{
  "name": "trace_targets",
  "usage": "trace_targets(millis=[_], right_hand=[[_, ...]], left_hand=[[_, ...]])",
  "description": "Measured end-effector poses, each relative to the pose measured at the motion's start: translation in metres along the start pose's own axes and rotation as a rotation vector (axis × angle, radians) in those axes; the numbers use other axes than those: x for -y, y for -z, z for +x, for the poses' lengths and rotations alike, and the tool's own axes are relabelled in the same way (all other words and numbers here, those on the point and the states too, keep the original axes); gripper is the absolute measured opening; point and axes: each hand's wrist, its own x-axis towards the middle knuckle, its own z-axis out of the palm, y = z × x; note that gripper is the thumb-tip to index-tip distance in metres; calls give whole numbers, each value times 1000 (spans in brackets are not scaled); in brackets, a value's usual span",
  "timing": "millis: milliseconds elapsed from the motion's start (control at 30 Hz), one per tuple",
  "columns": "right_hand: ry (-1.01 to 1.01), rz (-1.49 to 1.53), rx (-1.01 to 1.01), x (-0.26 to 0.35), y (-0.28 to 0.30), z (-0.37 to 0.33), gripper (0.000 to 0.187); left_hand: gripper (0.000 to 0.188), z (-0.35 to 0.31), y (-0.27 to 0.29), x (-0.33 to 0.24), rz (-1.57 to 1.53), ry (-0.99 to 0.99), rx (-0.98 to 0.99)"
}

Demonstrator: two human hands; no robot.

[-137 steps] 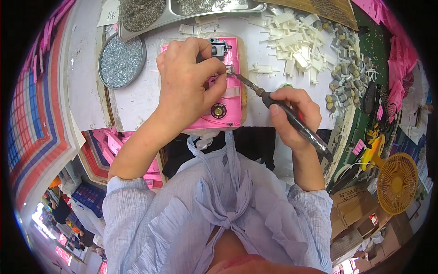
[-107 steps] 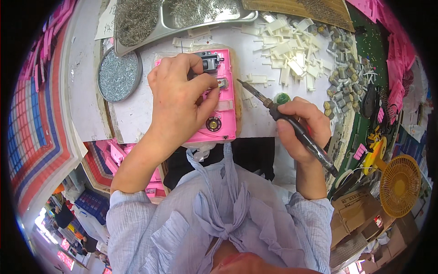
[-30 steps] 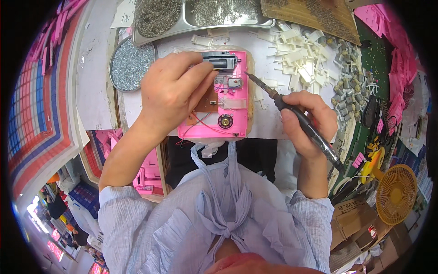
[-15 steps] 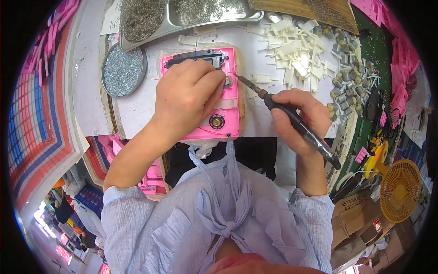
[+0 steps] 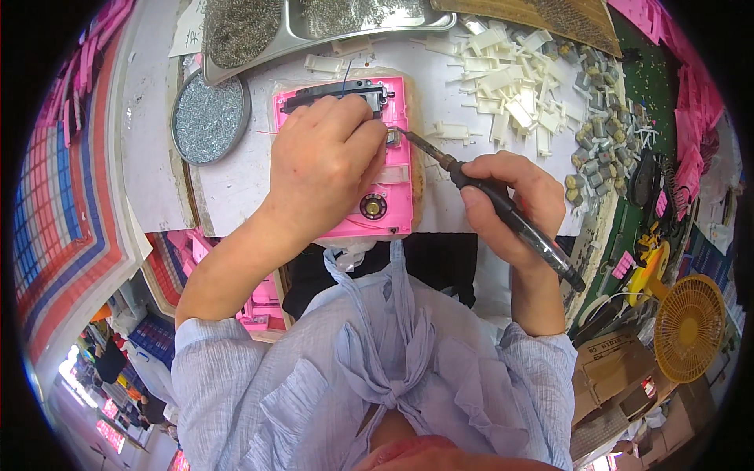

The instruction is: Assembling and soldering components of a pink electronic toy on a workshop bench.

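A pink plastic housing (image 5: 399, 192) lies on a padded base at the near edge of the worktable. My left hand (image 5: 318, 157) rests over its middle with fingers bent and pressed together; whatever they pinch is hidden beneath them. In my right hand (image 5: 518, 188) is a soldering iron (image 5: 542, 245), held like a pen by its black handle. The iron's tip meets or nearly meets a small metal part (image 5: 393, 137) at the housing's right side, close to my left fingertips. A black bar-shaped part (image 5: 314, 96) spans the housing's far end, and a round speaker (image 5: 373, 206) sits at its near end.
Left of the housing stands a round dish (image 5: 210, 118) of small screws. A metal tray (image 5: 302, 39) of small metal pieces is at the back. White plastic parts (image 5: 506, 78) are heaped at the right, beside several small motors (image 5: 597, 149). A yellow fan (image 5: 689, 328) stands lower right.
The soldering iron's tip has shifted slightly left and down, onto or beside the small metal part. My left hand has barely moved over the housing.
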Motion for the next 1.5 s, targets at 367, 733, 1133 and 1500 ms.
trace_targets(millis=[367,733,1133,1500], right_hand=[[-26,-4,31,3,-3,4,26],[2,-9,-12,4,5,5,26],[34,-48,-17,6,12,2,28],[48,-36,-29,5,11,0,27]], left_hand=[[21,0,1,2,0,-15,22],[23,-1,1,2,5,-18,19],[21,1,3,0,19,-18,35],[22,2,3,-1,28,-22,36]])
